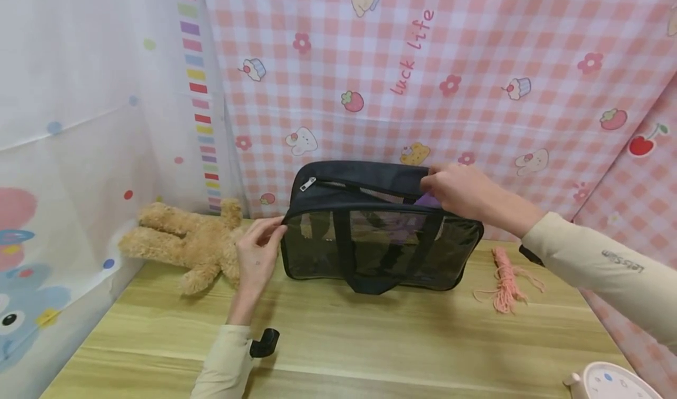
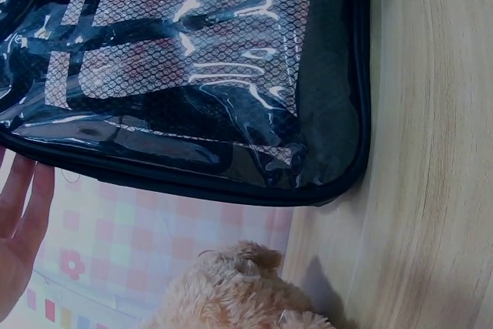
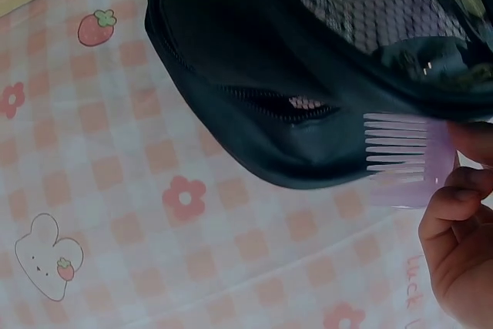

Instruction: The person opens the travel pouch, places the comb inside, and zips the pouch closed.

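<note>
A black bag (image 1: 381, 246) with clear plastic and mesh panels stands on the table, its top zipper (image 1: 308, 184) partly undone. At its upper left corner, the fingers of my left hand (image 1: 259, 249) pinch the edge. In the left wrist view, those fingers (image 2: 31, 198) reach behind the bag's rim. My right hand (image 1: 460, 190) is over the right end of the bag's opening and grips a purple wide-tooth comb (image 3: 435, 163). The comb's teeth point at the dark rim of the bag in the right wrist view. Only a bit of the comb shows in the head view.
A tan plush toy (image 1: 203, 243) lies left of the bag, close to my left hand. Pink yarn (image 1: 506, 281) rests to the bag's right. At the front right corner sits a white clock (image 1: 608, 381). A pink checked curtain (image 1: 370, 123) hangs behind the table (image 1: 370, 340).
</note>
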Demonstrator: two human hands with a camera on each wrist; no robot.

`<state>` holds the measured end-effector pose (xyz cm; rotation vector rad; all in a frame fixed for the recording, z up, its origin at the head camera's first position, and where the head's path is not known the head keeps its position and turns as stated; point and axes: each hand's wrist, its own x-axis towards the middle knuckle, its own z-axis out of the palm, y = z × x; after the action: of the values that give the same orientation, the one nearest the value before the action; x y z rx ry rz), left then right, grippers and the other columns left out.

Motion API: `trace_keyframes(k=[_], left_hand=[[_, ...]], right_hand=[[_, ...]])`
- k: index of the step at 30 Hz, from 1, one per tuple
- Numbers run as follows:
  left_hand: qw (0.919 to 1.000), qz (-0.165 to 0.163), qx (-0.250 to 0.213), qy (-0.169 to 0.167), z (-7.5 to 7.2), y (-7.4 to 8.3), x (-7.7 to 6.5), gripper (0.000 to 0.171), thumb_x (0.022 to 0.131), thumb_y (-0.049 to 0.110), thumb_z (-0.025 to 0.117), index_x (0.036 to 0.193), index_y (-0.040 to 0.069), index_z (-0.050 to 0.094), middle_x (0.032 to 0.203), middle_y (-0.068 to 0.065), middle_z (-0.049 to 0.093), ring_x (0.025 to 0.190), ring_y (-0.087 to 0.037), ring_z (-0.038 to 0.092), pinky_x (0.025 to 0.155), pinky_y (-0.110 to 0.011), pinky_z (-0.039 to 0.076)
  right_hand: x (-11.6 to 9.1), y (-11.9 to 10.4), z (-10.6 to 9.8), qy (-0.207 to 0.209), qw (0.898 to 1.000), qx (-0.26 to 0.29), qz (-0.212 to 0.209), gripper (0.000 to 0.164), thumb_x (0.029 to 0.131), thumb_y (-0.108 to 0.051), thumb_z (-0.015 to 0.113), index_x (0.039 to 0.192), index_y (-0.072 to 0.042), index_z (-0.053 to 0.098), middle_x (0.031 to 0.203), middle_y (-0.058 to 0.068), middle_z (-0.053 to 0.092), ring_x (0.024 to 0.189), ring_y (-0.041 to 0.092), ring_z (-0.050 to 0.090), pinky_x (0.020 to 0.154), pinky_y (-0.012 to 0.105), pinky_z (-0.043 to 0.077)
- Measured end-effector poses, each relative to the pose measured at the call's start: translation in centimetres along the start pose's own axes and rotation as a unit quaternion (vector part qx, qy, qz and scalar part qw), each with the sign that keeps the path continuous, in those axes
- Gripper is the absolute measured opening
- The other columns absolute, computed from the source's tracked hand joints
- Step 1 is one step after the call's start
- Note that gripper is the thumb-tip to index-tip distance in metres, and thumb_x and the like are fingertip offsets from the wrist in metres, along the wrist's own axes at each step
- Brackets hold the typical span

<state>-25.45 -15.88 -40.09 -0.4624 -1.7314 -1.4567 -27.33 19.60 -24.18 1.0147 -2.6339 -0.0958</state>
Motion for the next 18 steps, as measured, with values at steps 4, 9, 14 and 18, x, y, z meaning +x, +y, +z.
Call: trace_keyframes(k=[4,9,14,18], left_hand=[[1.0000,0.002,0.005,-0.004,-0.1,1.7,0.3,0.016,0.083,-0.008,0.068,0.099,-0.007,0.071,0.089,-0.018,0.066,0.075,-0.022,0.065,0.067,-0.018,0.051],[1.0000,0.003,0.006,-0.006,-0.1,2.5,0.5,0.016,0.083,-0.009,0.068,0.098,-0.007,0.071,0.088,-0.019,0.066,0.074,-0.026,0.065,0.066,-0.019,0.050],[1.0000,0.005,0.006,-0.005,-0.1,2.4,0.5,0.016,0.083,-0.008,0.068,0.098,-0.008,0.071,0.089,-0.019,0.066,0.074,-0.028,0.065,0.066,-0.019,0.050],[1.0000,0.003,0.009,-0.001,-0.2,2.3,0.4,0.016,0.083,-0.008,0.068,0.099,-0.007,0.071,0.089,-0.019,0.066,0.074,-0.028,0.065,0.067,-0.019,0.051]], right_hand=[[-0.2,-0.1,0.4,-0.007,1.000,0.002,-0.005,0.016,0.091,-0.002,0.060,0.090,-0.011,0.073,0.082,0.006,0.056,0.055,0.014,0.052,0.043,0.029,0.042],[-0.5,-0.1,0.3,-0.026,1.000,-0.004,0.012,0.015,0.089,0.000,0.060,0.090,-0.010,0.072,0.082,0.007,0.056,0.058,0.016,0.052,0.046,0.031,0.044],[-0.6,-0.1,0.0,-0.050,0.998,-0.005,0.033,0.014,0.089,-0.001,0.060,0.089,-0.009,0.071,0.079,0.005,0.055,0.061,0.017,0.054,0.051,0.034,0.046],[-0.6,-0.1,-0.4,-0.057,0.998,-0.001,0.041,0.013,0.089,-0.003,0.061,0.091,-0.010,0.071,0.080,0.004,0.055,0.064,0.018,0.057,0.053,0.037,0.049]])
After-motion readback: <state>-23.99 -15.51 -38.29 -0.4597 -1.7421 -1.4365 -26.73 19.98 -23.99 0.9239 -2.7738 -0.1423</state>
